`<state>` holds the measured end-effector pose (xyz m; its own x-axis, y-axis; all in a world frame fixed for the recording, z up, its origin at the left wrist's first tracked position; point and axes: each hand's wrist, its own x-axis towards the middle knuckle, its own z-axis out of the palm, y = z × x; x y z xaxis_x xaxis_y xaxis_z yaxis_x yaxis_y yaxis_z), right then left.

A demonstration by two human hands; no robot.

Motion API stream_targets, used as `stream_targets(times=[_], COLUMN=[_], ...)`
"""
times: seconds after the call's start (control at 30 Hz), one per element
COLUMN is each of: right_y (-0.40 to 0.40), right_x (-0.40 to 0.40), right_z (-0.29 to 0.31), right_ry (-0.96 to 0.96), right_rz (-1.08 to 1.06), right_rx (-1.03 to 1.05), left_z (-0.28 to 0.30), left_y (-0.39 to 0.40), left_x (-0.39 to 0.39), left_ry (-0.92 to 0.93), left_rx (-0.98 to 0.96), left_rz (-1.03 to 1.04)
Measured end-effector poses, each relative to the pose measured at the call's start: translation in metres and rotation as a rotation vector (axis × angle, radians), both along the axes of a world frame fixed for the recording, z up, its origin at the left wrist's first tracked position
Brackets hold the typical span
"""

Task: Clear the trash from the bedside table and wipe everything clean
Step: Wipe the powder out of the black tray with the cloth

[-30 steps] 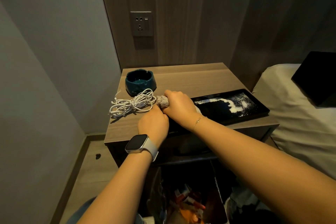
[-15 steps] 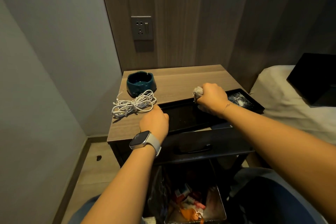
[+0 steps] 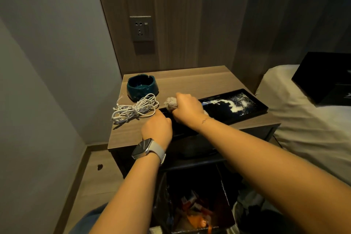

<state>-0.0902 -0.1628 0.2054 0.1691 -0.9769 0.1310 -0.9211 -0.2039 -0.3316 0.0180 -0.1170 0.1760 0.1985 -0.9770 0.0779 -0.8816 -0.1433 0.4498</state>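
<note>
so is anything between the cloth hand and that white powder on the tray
Nothing visible. The right hand grips the cloth at the black tray's left end; the white powder lies to its right across bare tray.

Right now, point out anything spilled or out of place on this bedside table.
White powder lies spilled across the right half of the black tray. The right hand grips a cloth at the tray's left end. The white cable sits in a loose tangle.
</note>
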Motion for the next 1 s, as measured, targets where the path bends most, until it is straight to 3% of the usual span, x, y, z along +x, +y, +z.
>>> stream_targets(times=[0.2, 0.4, 0.53, 0.67, 0.87, 1.0], right_y=[-0.027, -0.033, -0.013, 0.009, -0.005, -0.002], right_x=[-0.089, -0.118, -0.078, -0.001, 0.029, 0.01], right_z=[0.001, 0.011, 0.024, 0.019, 0.003, 0.002], right_ry=[-0.012, 0.016, -0.123, -0.123, -0.151, -0.035], right_rz=[-0.202, -0.32, -0.167, 0.052, 0.045, 0.039], right_rx=[0.002, -0.014, -0.044, 0.047, 0.075, -0.008], left_z=[0.001, 0.001, -0.001, 0.0, -0.003, 0.001], left_y=[0.002, 0.004, 0.002, 0.003, -0.002, 0.001], left_x=[0.0, -0.002, -0.002, -0.003, 0.005, 0.003], left_ry=[0.001, -0.018, -0.031, -0.042, -0.05, -0.045], left_rx=[-0.014, -0.034, -0.034, -0.007, -0.026, -0.026], left_rz=[0.002, 0.021, 0.027, 0.026, 0.013, 0.013])
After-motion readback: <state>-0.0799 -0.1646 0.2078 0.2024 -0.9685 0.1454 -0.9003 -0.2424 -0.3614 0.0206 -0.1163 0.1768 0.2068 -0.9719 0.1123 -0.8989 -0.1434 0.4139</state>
